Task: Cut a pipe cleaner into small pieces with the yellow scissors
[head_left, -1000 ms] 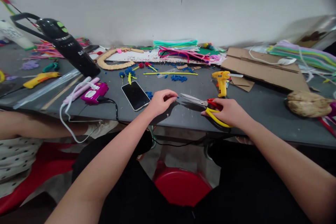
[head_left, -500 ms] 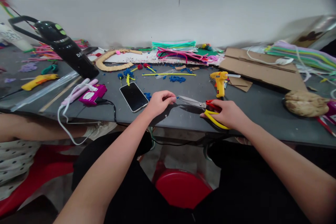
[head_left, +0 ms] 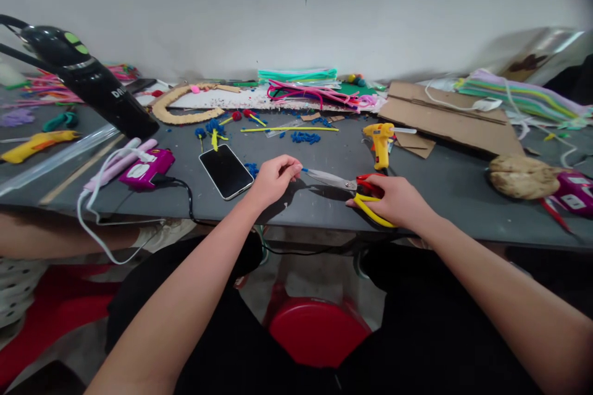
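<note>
Pinched in the fingertips of my left hand (head_left: 278, 180) is a blue pipe cleaner (head_left: 304, 169), mostly hidden, with a short end poking out. Scissors (head_left: 331, 179) with red and yellow handles are in my right hand (head_left: 393, 200). Their blades look nearly closed and point left, with the tips at the blue end; whether they grip it I cannot make out. Behind my hands lie cut blue pieces (head_left: 306, 137) and a long yellow pipe cleaner (head_left: 290, 129). A phone (head_left: 226, 171) rests left of my left hand, beside blue and yellow pipe-cleaner flowers (head_left: 215, 133).
A yellow glue gun (head_left: 381, 145) stands behind my right hand, near cardboard (head_left: 449, 117). At left are a black bottle (head_left: 99, 83) and a purple power strip (head_left: 147, 170). Pink pipe cleaners (head_left: 315, 94) lie by the wall. Another person's leg (head_left: 69, 233) shows at lower left.
The view has swung slightly right, so everything sits further left in the picture. A little more of the blue end shows between my left fingertips and the blades. Both grips are unchanged.
</note>
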A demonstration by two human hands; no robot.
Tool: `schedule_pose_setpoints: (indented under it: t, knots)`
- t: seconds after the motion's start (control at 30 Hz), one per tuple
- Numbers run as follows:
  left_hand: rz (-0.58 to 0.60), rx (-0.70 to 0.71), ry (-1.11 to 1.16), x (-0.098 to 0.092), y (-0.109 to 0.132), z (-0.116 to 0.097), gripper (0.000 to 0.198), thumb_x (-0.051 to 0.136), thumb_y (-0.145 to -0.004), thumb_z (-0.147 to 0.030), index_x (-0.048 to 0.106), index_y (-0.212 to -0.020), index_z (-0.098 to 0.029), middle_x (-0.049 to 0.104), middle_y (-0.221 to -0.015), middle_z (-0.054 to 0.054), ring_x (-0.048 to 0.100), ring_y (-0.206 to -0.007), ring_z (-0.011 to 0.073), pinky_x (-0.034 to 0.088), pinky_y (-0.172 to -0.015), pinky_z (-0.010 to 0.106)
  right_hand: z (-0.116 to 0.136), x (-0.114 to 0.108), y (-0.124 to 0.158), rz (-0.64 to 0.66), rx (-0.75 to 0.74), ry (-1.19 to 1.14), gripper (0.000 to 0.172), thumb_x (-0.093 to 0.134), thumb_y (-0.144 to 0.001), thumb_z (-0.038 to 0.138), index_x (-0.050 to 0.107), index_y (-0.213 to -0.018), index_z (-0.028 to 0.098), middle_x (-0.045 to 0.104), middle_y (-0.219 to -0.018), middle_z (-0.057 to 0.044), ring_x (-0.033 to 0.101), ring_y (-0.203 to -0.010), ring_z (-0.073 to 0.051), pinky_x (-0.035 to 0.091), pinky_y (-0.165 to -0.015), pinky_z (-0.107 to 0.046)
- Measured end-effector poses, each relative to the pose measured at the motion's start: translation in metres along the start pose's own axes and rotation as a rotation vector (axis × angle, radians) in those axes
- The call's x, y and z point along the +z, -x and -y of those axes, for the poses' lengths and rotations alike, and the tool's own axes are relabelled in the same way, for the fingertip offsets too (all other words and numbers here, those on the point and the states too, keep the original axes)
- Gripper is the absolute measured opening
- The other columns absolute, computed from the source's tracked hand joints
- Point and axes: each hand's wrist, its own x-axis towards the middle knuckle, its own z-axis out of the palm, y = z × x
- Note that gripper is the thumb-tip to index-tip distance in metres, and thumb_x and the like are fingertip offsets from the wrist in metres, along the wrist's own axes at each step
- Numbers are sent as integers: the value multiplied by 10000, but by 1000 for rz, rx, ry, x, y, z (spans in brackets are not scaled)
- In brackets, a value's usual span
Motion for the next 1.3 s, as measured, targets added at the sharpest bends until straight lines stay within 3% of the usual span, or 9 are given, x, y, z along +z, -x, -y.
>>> schedule_pose_setpoints:
  t: [0.57,0.83,1.3]
  knots:
    - [-13,39,-58,2,0,-3,187,514,-938,-331,580,-851,-178,619,-716,8,561,-654,129,443,-656,260,0,2,0,-35,-32,-20,490,641,-737,708,656,-783,221,650,-696,-24,546,-618,-167,392,-574,-291]
    - [-134,-29,114,11,-4,-7,162,513,-940,-300,527,-836,-177,590,-726,7,526,-626,106,444,-642,244,3,5,1,-54,-21,-162,566,635,-748,715,708,-927,183,622,-672,-14,502,-586,-137,395,-547,-267]
    - [-132,-52,177,18,-5,-14,117,524,-917,-186,529,-801,-168,582,-696,2,527,-611,99,448,-626,237,6,4,0,-44,6,-168,574,660,-730,706,724,-931,171,632,-681,-23,493,-599,-144,397,-560,-275]
